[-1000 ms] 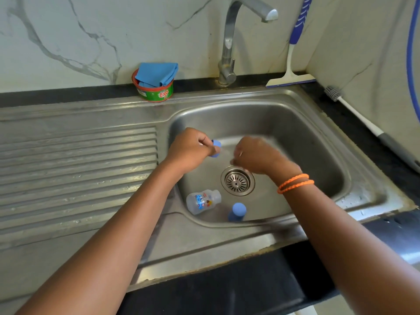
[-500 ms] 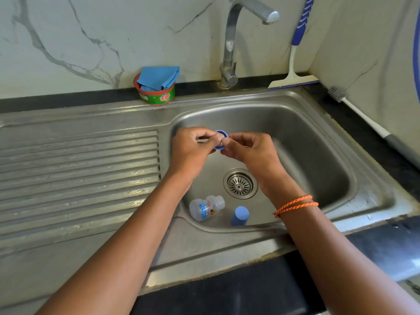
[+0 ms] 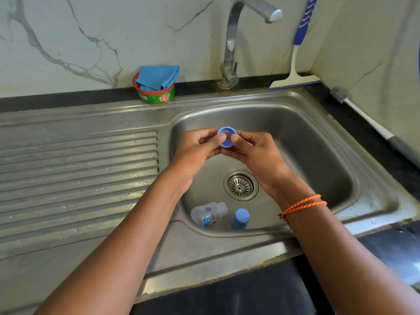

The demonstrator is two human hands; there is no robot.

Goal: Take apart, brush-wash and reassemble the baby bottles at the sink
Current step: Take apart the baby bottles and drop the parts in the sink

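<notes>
One clear read here: "Exo" in white letters on a red patch, printed on the side of the green tub (image 3: 156,96) with the red rim, standing on the bench at the back of the sink by the wall. Smaller print runs along that tub's label, far too fine to make out. Down in the basin, the clear bottle (image 3: 208,214) lies on its side with a blue and red printed label on it; there is lettering there, but it is tiny and blurred, and not a single word comes through. That is all the text on show.
</notes>
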